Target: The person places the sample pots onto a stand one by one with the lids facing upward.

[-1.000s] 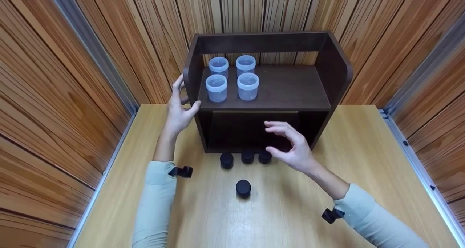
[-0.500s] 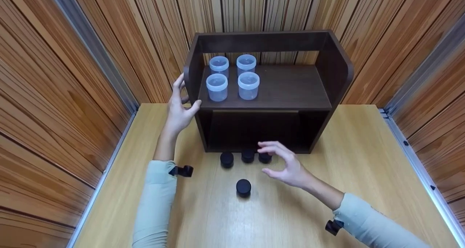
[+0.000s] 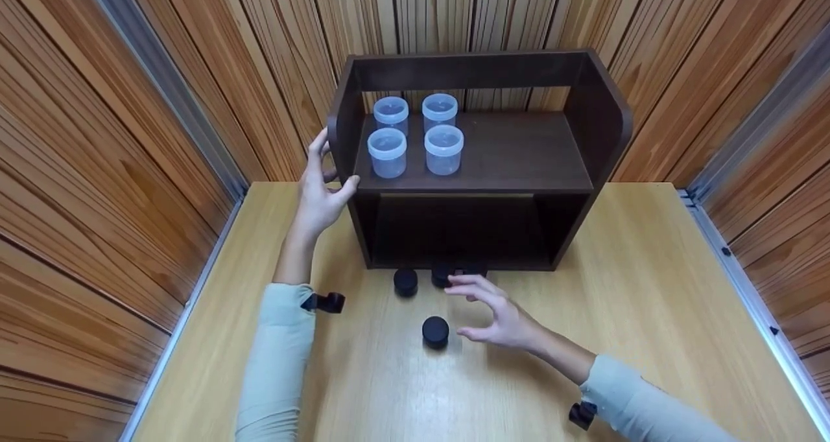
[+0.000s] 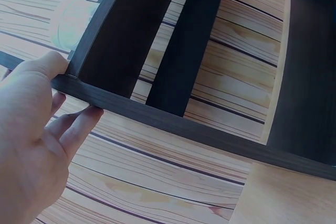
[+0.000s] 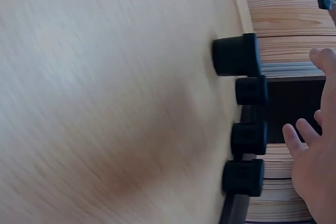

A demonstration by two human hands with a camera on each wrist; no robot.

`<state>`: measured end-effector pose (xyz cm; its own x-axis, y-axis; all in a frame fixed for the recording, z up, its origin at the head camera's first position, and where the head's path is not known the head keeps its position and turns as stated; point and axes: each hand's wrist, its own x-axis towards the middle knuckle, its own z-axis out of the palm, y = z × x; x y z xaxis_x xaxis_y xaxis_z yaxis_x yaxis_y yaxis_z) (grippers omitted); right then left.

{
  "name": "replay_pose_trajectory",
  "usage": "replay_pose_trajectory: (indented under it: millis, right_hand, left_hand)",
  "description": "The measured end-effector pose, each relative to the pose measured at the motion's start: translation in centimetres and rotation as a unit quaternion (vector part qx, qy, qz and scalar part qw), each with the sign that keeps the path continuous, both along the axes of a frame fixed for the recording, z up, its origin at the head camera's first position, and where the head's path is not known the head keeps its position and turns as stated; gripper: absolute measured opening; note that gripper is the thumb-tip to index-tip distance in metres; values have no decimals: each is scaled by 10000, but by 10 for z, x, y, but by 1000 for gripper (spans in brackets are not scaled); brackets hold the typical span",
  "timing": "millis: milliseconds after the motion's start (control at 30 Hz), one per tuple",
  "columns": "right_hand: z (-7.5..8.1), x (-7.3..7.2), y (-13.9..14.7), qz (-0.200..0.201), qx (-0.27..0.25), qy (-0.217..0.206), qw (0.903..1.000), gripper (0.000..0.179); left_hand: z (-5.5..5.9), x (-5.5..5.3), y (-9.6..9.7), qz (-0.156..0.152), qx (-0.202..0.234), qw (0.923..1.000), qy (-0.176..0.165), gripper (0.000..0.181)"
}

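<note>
My left hand grips the left side panel of a dark brown two-tier shelf; the left wrist view shows the thumb and fingertips on opposite faces of that panel. Translucent plastic jars, several of them, stand grouped on the left of the upper tier. My right hand hovers with spread, relaxed fingers just right of a small black cylinder on the table. More black cylinders sit along the shelf's front foot, the rightmost partly hidden by the right fingers. Nothing is in the right hand.
The light wooden table is bordered by wood-grain panels at left, back and right. The lower tier faces me, dark inside. A metal rail runs along the table's right side.
My right hand has come down and towards me, from in front of the lower tier to beside the nearest black cylinder. The left hand keeps its hold on the panel.
</note>
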<state>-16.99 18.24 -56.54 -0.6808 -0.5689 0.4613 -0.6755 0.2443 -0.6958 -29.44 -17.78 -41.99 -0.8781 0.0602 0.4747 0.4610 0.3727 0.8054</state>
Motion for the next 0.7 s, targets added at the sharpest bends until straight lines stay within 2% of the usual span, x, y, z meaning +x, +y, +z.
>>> replay_pose_trajectory:
  millis: [200,367,533,700]
  right_hand:
    - [-17,-2,-3,397,7,-203,9990,68]
    - [-28,-7,-6,692,-32,-437,9966,66]
    - [-36,-6,-11,872,91,-933,9918,61]
    - [-41,-2,-18,840,242,-1390,9864,58]
  left_hand:
    - [-1,-1,0,-51,47,9999,84,86]
    - [-1,0,-1,-40,47,10000,10,86]
    - [-1,0,-1,-37,64,10000,-53,86]
    - [-1,-1,0,-31,54,9999,-123,86]
